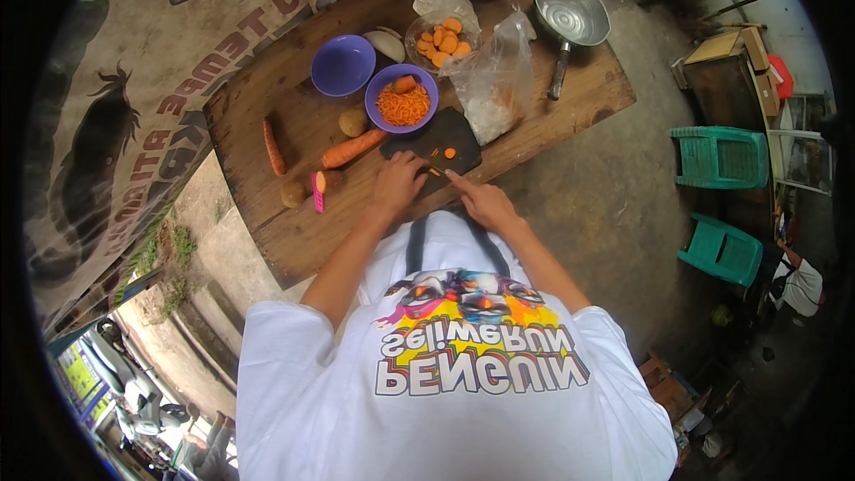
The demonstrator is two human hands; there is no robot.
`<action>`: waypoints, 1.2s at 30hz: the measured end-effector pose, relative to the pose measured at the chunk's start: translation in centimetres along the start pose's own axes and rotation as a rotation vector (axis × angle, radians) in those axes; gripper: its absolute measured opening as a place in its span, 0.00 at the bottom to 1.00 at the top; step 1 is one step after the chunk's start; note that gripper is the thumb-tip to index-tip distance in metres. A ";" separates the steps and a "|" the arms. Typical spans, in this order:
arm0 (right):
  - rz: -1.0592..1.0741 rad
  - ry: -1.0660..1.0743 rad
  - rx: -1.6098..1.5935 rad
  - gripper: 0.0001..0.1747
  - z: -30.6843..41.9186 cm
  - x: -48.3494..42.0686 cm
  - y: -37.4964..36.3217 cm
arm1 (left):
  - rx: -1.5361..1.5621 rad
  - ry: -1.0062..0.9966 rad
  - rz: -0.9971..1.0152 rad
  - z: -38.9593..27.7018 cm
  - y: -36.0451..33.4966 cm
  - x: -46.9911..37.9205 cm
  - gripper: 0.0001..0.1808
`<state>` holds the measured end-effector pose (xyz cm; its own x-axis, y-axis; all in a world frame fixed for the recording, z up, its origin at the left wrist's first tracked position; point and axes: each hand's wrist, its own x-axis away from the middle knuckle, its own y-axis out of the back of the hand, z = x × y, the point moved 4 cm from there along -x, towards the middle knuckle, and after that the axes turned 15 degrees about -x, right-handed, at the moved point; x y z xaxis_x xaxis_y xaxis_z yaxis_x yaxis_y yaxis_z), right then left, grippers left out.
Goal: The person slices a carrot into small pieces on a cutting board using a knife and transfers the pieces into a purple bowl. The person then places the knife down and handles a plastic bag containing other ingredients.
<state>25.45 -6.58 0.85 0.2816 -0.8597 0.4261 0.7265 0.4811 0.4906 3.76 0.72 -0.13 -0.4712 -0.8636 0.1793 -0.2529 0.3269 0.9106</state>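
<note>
On the dark cutting board [461, 131], a round carrot slice [450, 153] and a few thin orange strips lie close to my fingers. My right hand [489, 206] grips a knife [437, 170], whose blade points left towards my other hand. My left hand [399, 182] rests on the board's left side with its fingers bent beside the blade; whether a carrot piece is under them is hidden. Just beyond the board stands a purple bowl [433, 102] of shredded carrot [403, 107] with a carrot chunk [404, 84] on top. A whole carrot [353, 149] lies left of the board.
Left on the wooden table [267, 227] are another carrot [273, 147], potatoes [353, 123] and a pink-handled peeler [318, 194]. Farther back stand a purple bowl [343, 65], a bowl of carrot chunks [441, 43], a plastic bag [497, 80] and a metal saucepan [571, 13].
</note>
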 end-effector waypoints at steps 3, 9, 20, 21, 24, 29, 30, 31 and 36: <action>-0.046 0.050 -0.033 0.36 0.2 0.1 -0.2 | 0.032 0.027 -0.032 -0.2 0.1 0.2 0.15; -0.048 0.038 -0.024 0.35 0.1 0.1 -1.1 | 0.032 -0.021 -0.081 -0.3 0.1 0.0 0.12; -0.054 0.035 -0.003 0.36 -0.3 0.4 -1.9 | -0.032 -0.050 -0.045 -0.2 -0.4 -0.7 0.08; -0.051 0.026 0.005 0.36 -0.3 0.4 -1.9 | -0.034 -0.053 -0.047 -0.3 -0.4 -0.7 0.08; -0.049 0.020 0.020 0.36 -0.4 0.3 -1.9 | -0.063 -0.060 -0.040 -0.3 -0.3 -0.8 0.09; -0.057 0.032 0.029 0.37 -0.4 0.3 -2.0 | -0.063 -0.062 -0.041 -0.2 -0.5 -0.8 0.11; -0.056 0.025 0.033 0.37 -0.4 0.3 -2.1 | -0.063 -0.064 -0.060 -0.2 -0.5 -0.6 0.12; -0.051 0.010 0.042 0.38 -0.5 0.4 -2.2 | -0.066 -0.071 -0.087 -0.3 -0.6 -0.4 0.13; -0.076 0.046 0.051 0.39 -0.8 0.1 -2.6 | 0.038 -0.073 -0.176 -0.6 -1.0 1.6 0.24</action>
<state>24.12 -8.09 -0.97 0.2563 -0.9003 0.3517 0.7141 0.4216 0.5588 3.74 -1.21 -0.51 -0.4768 -0.8789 -0.0104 -0.3681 0.1888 0.9104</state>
